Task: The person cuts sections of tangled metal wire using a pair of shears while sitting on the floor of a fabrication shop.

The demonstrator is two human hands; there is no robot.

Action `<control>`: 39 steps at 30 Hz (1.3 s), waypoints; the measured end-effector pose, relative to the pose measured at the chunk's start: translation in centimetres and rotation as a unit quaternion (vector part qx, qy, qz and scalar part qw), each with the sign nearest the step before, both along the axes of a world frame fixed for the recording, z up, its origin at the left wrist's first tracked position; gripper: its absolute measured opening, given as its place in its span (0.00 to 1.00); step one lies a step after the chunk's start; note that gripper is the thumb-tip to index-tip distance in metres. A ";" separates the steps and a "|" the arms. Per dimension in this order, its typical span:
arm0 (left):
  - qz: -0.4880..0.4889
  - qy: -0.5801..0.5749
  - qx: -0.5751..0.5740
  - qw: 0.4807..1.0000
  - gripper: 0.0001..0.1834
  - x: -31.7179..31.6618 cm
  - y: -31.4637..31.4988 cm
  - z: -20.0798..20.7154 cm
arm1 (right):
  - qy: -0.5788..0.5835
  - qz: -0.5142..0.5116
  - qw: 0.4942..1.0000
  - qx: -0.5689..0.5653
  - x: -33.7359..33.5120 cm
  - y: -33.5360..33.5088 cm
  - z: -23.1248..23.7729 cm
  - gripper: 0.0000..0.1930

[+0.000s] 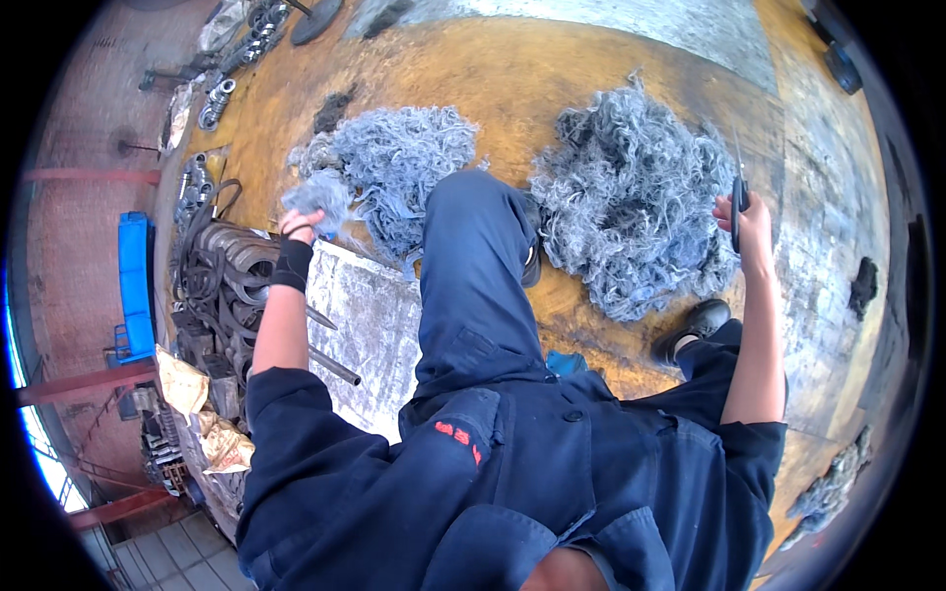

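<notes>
My left hand (304, 225), with a black wrist wrap, is closed on a tuft of grey-blue fibre waste (325, 199). Just beyond it lies a pile of the same stringy fibre (409, 158) on the yellow floor. Out to the right, my right hand (751, 229) grips the black handles of a pair of scissors (739, 187), whose thin blades point away from me. A larger heap of tangled grey fibre (631, 197) sits between my knee and the scissors. Both forearms are held apart, and neither hand touches the large heap plainly.
Metal parts and curved rings (232, 261) crowd the left side, with a dark rod (333, 364) sticking out. A pale worn sheet (365, 330) lies beside my leg. A blue bench-like object (135, 286) stands far left. Another fibre clump (833, 483) lies at lower right.
</notes>
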State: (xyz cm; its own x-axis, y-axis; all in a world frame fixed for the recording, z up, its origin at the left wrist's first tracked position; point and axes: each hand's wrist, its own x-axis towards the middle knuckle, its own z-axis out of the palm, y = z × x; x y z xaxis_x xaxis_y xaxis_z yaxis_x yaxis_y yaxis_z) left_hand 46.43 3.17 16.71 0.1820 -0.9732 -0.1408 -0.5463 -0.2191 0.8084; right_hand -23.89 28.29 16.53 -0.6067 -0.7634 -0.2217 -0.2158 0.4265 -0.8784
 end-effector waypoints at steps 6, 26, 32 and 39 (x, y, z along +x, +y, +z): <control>-0.022 0.288 -0.058 0.956 0.08 -4.2 -10.8 3.5 | -0.008 -0.008 1.000 -0.009 -0.3 -0.1 0.0 0.17; -0.434 -0.201 0.151 0.865 0.40 -44.6 -1.9 -17.7 | -0.219 -0.108 0.959 -0.147 -1.6 1.5 2.5 0.19; -0.549 -0.405 0.139 0.718 0.53 -46.4 14.1 -27.5 | -0.256 -0.133 0.950 -0.115 -1.2 1.0 3.1 0.18; -0.586 -0.494 0.110 0.633 0.45 -45.4 15.1 -31.3 | -0.333 -0.150 0.929 -0.053 -0.2 1.3 4.6 0.15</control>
